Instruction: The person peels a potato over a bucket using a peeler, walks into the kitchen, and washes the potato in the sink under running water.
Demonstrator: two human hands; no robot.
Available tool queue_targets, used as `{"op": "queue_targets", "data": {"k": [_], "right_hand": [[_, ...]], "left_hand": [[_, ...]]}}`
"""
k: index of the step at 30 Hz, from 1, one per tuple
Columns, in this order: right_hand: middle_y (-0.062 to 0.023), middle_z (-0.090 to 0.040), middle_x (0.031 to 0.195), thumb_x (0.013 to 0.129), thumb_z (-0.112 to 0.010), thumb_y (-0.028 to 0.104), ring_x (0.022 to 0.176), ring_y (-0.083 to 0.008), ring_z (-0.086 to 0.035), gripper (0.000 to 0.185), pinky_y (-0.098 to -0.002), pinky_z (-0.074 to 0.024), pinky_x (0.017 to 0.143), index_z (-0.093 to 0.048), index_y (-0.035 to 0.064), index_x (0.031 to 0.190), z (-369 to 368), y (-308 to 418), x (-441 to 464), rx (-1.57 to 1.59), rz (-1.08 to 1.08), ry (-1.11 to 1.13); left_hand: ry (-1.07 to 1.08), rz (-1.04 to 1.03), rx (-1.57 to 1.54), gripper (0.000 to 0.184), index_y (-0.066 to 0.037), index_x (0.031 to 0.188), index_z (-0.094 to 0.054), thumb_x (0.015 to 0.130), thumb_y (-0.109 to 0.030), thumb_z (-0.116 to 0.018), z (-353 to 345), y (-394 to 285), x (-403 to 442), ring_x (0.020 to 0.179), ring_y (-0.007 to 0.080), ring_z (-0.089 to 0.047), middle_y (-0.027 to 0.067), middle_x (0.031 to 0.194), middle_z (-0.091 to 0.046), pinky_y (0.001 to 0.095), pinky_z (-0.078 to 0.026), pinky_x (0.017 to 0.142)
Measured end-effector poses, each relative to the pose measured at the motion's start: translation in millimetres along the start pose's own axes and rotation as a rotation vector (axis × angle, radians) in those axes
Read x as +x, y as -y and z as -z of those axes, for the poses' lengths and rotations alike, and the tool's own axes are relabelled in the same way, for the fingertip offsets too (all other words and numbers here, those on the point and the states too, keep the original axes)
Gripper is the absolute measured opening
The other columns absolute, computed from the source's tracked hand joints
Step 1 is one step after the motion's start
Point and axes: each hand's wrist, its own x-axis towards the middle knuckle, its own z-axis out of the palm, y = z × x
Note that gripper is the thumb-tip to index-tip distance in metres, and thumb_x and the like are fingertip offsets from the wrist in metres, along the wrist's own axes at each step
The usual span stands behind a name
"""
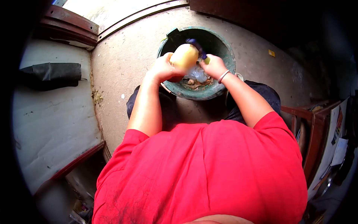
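Observation:
A large pale yellow, rounded fruit or vegetable [184, 56] is held over a green bin [226, 48]. My left hand [164, 68] is wrapped round its left side and underside. In my right hand [214, 67], closed round its handle, is a peeler-like tool [197, 45] with a dark blue head and a yellow-green end, slightly blurred. Its head lies against the top right of the yellow piece. Inside the bin, below both hands, are a clear plastic bag [197, 74] and brown scraps [193, 84].
The bin stands on the concrete floor [119, 63] between my knees. A black object [52, 74] lies on a pale surface at the left. A wooden frame [317, 138] stands at the right. A small yellow item [271, 53] is on the floor at the upper right.

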Motion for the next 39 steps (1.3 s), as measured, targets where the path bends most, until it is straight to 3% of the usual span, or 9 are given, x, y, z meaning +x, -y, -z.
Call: {"op": "queue_targets", "data": {"k": [1,4,13,15,26,29,33,38,39], "right_hand": [[-0.0181,-0.069,0.087,0.081,-0.069,0.030,0.083,-0.0346,-0.067,0.030,-0.0411,-0.0529,0.077,-0.065,0.0033,0.094,13.2,7.3,-0.1,0.243,-0.266,0.027],[-0.0159,-0.069,0.082,0.081,-0.070,0.029,0.077,-0.0295,-0.068,0.028,-0.0384,-0.0529,0.074,-0.065,0.0026,0.090,26.7,-9.0,12.1,0.134,-0.141,-0.094],[-0.0206,-0.067,0.086,0.079,-0.063,0.019,0.083,-0.0376,-0.066,0.022,-0.0407,-0.0526,0.076,-0.066,0.0043,0.095,32.7,19.3,-3.7,0.018,0.172,0.057],[-0.0195,-0.068,0.083,0.078,-0.063,0.019,0.080,-0.0354,-0.067,0.022,-0.0404,-0.0530,0.075,-0.067,0.0039,0.093,44.3,20.7,1.6,0.027,-0.235,0.264],[-0.0161,-0.067,0.078,0.082,-0.061,0.019,0.070,-0.0308,-0.066,0.017,-0.0386,-0.0520,0.066,-0.065,0.0045,0.090,46.4,23.9,-8.5,0.098,0.210,0.017],[-0.0091,-0.059,0.060,0.079,-0.059,0.016,0.044,-0.0203,-0.056,0.014,-0.0352,-0.0440,0.042,-0.064,0.0036,0.083,61.0,30.6,-3.8,0.223,-0.208,0.314],[-0.0066,-0.056,0.060,0.080,-0.060,0.014,0.045,-0.0172,-0.051,0.012,-0.0340,-0.0422,0.043,-0.062,0.0018,0.083,54.7,4.3,4.8,0.103,-0.379,0.383],[-0.0028,-0.056,0.063,0.084,-0.065,0.019,0.044,-0.0118,-0.048,0.014,-0.0289,-0.0411,0.042,-0.062,0.0058,0.087,62.6,30.2,-12.6,0.435,-0.088,0.146],[-0.0087,-0.065,0.073,0.083,-0.062,0.015,0.058,-0.0179,-0.059,0.016,-0.0341,-0.0493,0.057,-0.064,0.0019,0.093,65.6,39.4,-17.6,0.293,0.017,0.117]], "left_hand": [[0.002,-0.001,0.003,0.079,-0.003,0.121,-0.058,0.052,-0.029,-0.087,-1.0,4.6,2.6,0.089,0.0205,-0.068,0.0141,0.099,-0.070,0.0328,-0.055,0.078],[0.033,-0.191,-0.015,0.077,-0.003,0.121,-0.058,0.053,-0.025,-0.086,0.6,4.2,3.0,0.088,0.0194,-0.068,0.0136,0.099,-0.070,0.0323,-0.055,0.076],[0.090,-0.018,-0.064,0.077,-0.005,0.124,-0.057,0.054,-0.022,-0.085,0.3,-4.8,-6.3,0.090,0.0191,-0.067,0.0118,0.101,-0.069,0.0330,-0.055,0.079],[0.083,-0.132,-0.043,0.078,-0.006,0.125,-0.057,0.054,-0.022,-0.085,-0.9,3.8,-3.3,0.094,0.0201,-0.067,0.0118,0.103,-0.069,0.0335,-0.054,0.083],[-0.099,-0.340,0.151,0.081,-0.008,0.126,-0.055,0.054,-0.023,-0.087,-3.9,3.0,3.2,0.106,0.0288,-0.063,0.0153,0.112,-0.066,0.0362,-0.048,0.094],[-0.078,-0.361,0.162,0.081,-0.008,0.126,-0.055,0.053,-0.022,-0.087,-3.2,9.1,5.8,0.107,0.0291,-0.063,0.0149,0.113,-0.066,0.0361,-0.048,0.095],[-0.108,-0.477,0.086,0.080,-0.009,0.126,-0.056,0.053,-0.022,-0.086,-7.9,5.9,0.3,0.109,0.0287,-0.062,0.0139,0.114,-0.065,0.0359,-0.048,0.095],[-0.154,-0.457,0.104,0.080,-0.013,0.126,-0.056,0.053,-0.021,-0.085,-10.0,7.9,4.9,0.110,0.0294,-0.061,0.0125,0.117,-0.064,0.0367,-0.048,0.096],[-0.153,-0.458,0.105,0.080,-0.013,0.126,-0.056,0.053,-0.021,-0.085,-9.3,5.6,4.0,0.110,0.0294,-0.061,0.0125,0.117,-0.064,0.0367,-0.048,0.096]]}}
